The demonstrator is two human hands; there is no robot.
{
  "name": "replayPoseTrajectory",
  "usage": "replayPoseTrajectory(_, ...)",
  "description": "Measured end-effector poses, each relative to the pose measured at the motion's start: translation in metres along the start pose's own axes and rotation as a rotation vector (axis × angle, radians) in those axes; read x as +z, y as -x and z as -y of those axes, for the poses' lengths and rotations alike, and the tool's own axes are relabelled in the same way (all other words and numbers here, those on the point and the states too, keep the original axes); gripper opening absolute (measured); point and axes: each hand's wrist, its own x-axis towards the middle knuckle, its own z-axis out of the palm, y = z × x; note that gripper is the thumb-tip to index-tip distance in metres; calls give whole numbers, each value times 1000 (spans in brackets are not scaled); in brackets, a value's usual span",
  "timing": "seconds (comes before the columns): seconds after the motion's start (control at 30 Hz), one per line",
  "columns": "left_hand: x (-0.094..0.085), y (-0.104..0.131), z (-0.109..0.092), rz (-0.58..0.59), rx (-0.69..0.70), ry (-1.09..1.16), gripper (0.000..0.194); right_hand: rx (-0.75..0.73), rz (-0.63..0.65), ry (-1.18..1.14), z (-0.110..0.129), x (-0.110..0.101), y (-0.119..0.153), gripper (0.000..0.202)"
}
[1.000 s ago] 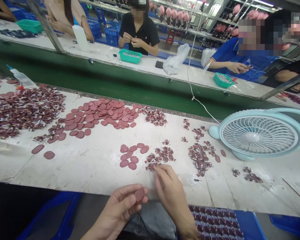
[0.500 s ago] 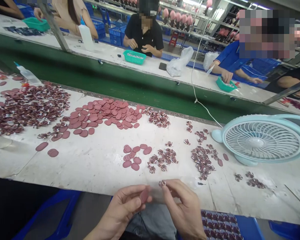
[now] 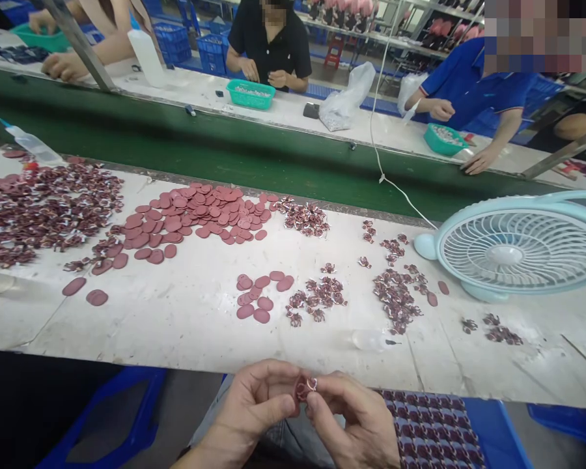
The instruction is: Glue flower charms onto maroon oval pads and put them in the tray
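My left hand [image 3: 256, 407] pinches a dusty-pink oval pad [image 3: 300, 389] below the table's near edge. My right hand [image 3: 354, 420] holds a small maroon-and-white flower piece [image 3: 310, 383] pressed against that pad. Both hands meet over my lap. On the white table [image 3: 185, 326] just beyond them lie a small group of oval pads [image 3: 258, 294] and a small cluster of flower pieces [image 3: 317, 298].
A big heap of oval pads [image 3: 195, 218] and piles of flower pieces [image 3: 49, 208] fill the table's left. A light-blue fan [image 3: 515, 247] stands at the right, a small clear glue bottle [image 3: 371, 339] near the front. A green conveyor [image 3: 224, 156] runs behind, with other people beyond.
My right hand picked a flower piece off the table and drew back to my left hand. Both hands came together below the table edge, joining flower and pad.
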Motion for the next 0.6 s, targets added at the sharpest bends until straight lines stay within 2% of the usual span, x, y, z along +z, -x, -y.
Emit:
replayPoseTrajectory(0.2, 5, 1, 2, -29, 1, -78, 27, 8, -12, 14, 3, -1, 1, 38)
replayPoseTrajectory(0.4, 11, 3, 8, -111, 5, -147, 32, 141, -149, -70, 8, 5, 6, 11)
replayPoseTrajectory(0.5, 11, 2, 9, -133, 10, -174, 32, 167, -73, -126, 5, 3, 7, 14)
replayPoseTrajectory(0.6, 11, 0, 11, -131, 35, -199, 31, 205, -86, -160, 3, 4, 7, 12)
